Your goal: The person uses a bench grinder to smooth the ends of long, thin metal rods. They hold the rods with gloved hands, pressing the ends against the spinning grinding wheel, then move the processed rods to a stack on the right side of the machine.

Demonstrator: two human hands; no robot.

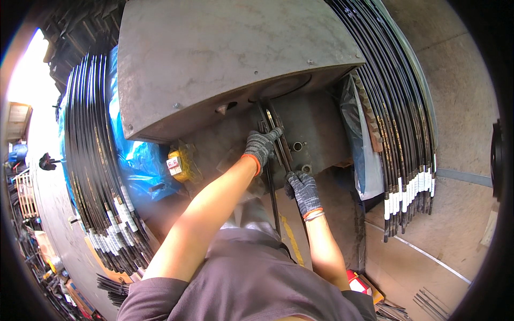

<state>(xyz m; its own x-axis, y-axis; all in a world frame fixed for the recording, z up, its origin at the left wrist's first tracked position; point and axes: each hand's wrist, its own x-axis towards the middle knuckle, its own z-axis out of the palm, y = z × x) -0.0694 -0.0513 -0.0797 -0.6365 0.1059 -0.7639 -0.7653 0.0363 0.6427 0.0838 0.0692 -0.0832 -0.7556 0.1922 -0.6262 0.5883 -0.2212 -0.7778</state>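
Note:
My left hand (261,147), in a grey knitted glove with an orange cuff, is closed around a black hose (273,200) just below the machine's opening. Lower and to the right, my right hand (304,191), gloved alike, grips another black hose (285,155). Both hoses run up beside narrow metal pieces (270,116) toward the round opening under the large grey metal machine (235,48). The ends inside the machine are hidden. Two small metal rings (298,146) sit right of my hands.
Bundles of black hoses with white labels hang at left (88,155) and right (396,123). Blue plastic sheeting (134,166) lies beside the left bundle. A yellow switch box (179,163) is below the machine's left side. A red-and-white object (357,282) lies near my right elbow.

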